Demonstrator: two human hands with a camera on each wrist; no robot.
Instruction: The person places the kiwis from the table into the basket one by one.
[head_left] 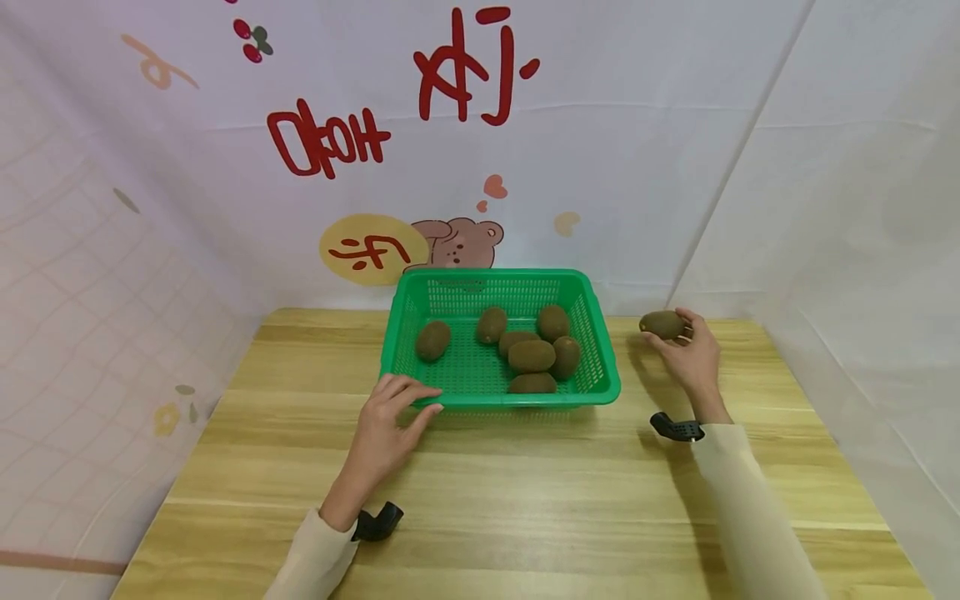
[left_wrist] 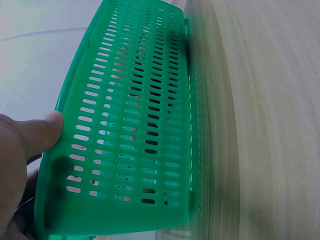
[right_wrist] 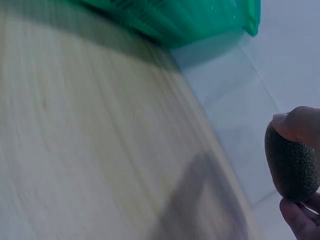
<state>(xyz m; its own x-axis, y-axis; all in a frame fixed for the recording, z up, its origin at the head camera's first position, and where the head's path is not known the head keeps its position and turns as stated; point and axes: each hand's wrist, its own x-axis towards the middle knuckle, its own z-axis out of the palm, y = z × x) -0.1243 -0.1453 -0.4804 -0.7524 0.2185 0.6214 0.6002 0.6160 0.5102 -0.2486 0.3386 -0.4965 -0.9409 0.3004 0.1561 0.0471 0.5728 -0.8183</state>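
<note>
A green plastic basket [head_left: 491, 398] with slotted walls stands on the table, several brown kiwifruit [head_left: 532, 356] inside it. Most of them cluster at its right side, while one kiwi [head_left: 432, 341] lies apart at the left. At the near left corner my left hand [head_left: 386, 429] grips the basket's rim; in the left wrist view its thumb [left_wrist: 42, 131] is on the outer wall and the other fingers are partly hidden behind the rim. Right of the basket, my right hand [head_left: 692, 357] holds a kiwi [head_left: 662, 324] between thumb and fingers, above the table's far edge.
The wooden table [head_left: 525, 500] ends at a white printed cloth backdrop [head_left: 637, 167] close behind the basket. More white cloth [head_left: 885, 317] hangs along the right side, and patterned cloth [head_left: 90, 292] along the left. Each wrist wears a black camera mount [head_left: 677, 427].
</note>
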